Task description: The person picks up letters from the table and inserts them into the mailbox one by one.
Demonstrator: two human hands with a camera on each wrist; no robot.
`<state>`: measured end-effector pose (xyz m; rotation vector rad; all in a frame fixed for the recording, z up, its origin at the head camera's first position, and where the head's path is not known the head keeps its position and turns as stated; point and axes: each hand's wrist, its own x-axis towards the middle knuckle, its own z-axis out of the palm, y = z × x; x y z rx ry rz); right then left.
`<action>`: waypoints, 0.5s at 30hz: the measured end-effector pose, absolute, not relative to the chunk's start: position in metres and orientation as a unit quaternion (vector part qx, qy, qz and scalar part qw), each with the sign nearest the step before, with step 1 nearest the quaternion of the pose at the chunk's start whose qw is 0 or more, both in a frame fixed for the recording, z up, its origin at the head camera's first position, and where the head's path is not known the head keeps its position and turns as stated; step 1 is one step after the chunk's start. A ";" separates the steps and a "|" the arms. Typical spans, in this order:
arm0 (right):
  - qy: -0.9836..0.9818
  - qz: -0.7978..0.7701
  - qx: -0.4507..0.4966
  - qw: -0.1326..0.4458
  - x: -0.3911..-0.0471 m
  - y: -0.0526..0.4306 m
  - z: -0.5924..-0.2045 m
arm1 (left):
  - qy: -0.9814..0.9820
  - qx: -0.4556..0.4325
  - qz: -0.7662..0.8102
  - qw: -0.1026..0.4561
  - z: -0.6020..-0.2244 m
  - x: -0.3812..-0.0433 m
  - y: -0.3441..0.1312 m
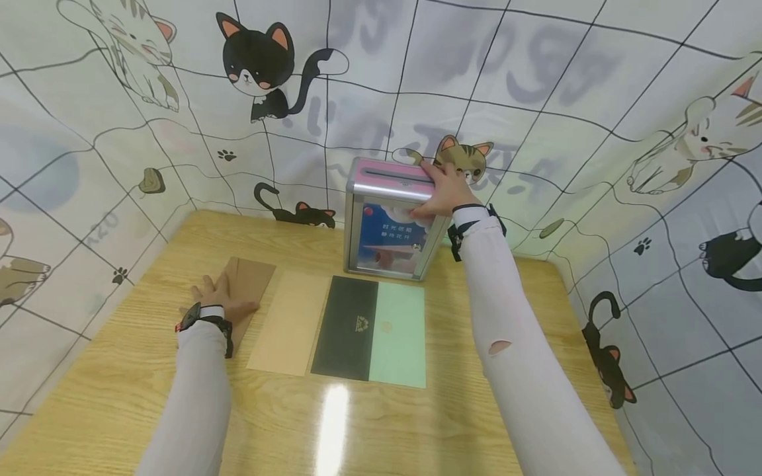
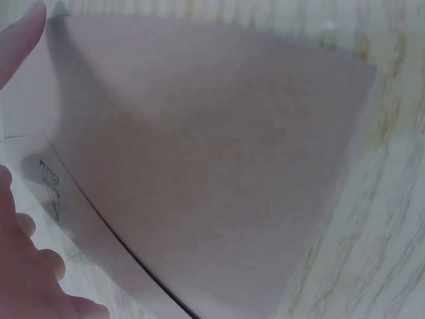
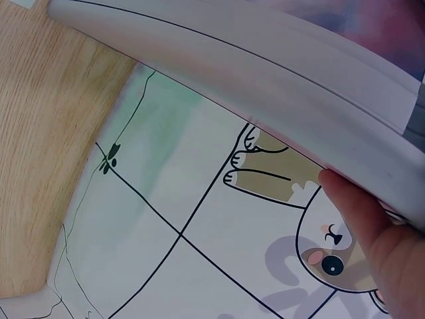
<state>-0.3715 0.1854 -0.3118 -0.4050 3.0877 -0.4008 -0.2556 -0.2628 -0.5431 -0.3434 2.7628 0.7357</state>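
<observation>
My left hand (image 1: 215, 301) rests on a brown paper envelope (image 1: 251, 283) at the left of the row, fingers spread and thumb lying across it. In the left wrist view, the envelope (image 2: 212, 166) shows a long flap edge and a small handwritten mark. At the back of the table stands an upright metal-framed box (image 1: 387, 235) with a pink top, a slot and a blue picture front. My right hand (image 1: 448, 190) grips its top right corner, thumb on the front and fingers over the top. The right wrist view shows the box's silver side (image 3: 219, 73) close up.
Beside the brown envelope lie a tan envelope (image 1: 290, 324), a black envelope (image 1: 345, 330) with a gold emblem, and a mint green envelope (image 1: 401, 337). A cat-print cloth (image 1: 369, 79) hangs around the wooden table (image 1: 476, 410). Light glares on the table's front.
</observation>
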 end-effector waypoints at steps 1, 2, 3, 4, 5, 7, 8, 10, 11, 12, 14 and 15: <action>0.983 -0.130 -0.128 0.001 -0.371 0.185 -0.312 | 0.951 -0.118 0.254 0.132 -0.543 -0.256 -0.263; 0.983 -0.131 -0.127 0.002 -0.371 0.185 -0.312 | 0.951 -0.117 0.255 0.134 -0.542 -0.255 -0.262; 0.983 -0.132 -0.126 0.002 -0.371 0.185 -0.311 | 0.951 -0.117 0.254 0.134 -0.542 -0.255 -0.262; 0.983 -0.133 -0.125 0.003 -0.371 0.185 -0.311 | 0.951 -0.117 0.254 0.134 -0.541 -0.254 -0.262; 0.983 -0.134 -0.124 0.003 -0.370 0.185 -0.311 | 0.951 -0.117 0.253 0.135 -0.541 -0.254 -0.262; 0.983 -0.135 -0.124 0.004 -0.371 0.185 -0.312 | 0.951 -0.118 0.252 0.136 -0.541 -0.254 -0.262; 0.983 -0.134 -0.125 0.004 -0.371 0.185 -0.312 | 0.951 -0.118 0.253 0.136 -0.541 -0.254 -0.262; 0.983 -0.135 -0.125 0.004 -0.371 0.185 -0.312 | 0.951 -0.119 0.252 0.134 -0.542 -0.255 -0.263; 0.983 -0.134 -0.125 0.003 -0.371 0.185 -0.312 | 0.951 -0.119 0.252 0.134 -0.542 -0.255 -0.263; 0.983 -0.133 -0.125 0.002 -0.371 0.185 -0.312 | 0.951 -0.118 0.253 0.133 -0.543 -0.255 -0.263; 0.983 -0.133 -0.125 0.001 -0.372 0.185 -0.313 | 0.951 -0.117 0.254 0.133 -0.543 -0.255 -0.263; 0.983 -0.132 -0.125 0.000 -0.372 0.186 -0.313 | 0.950 -0.117 0.255 0.134 -0.544 -0.255 -0.264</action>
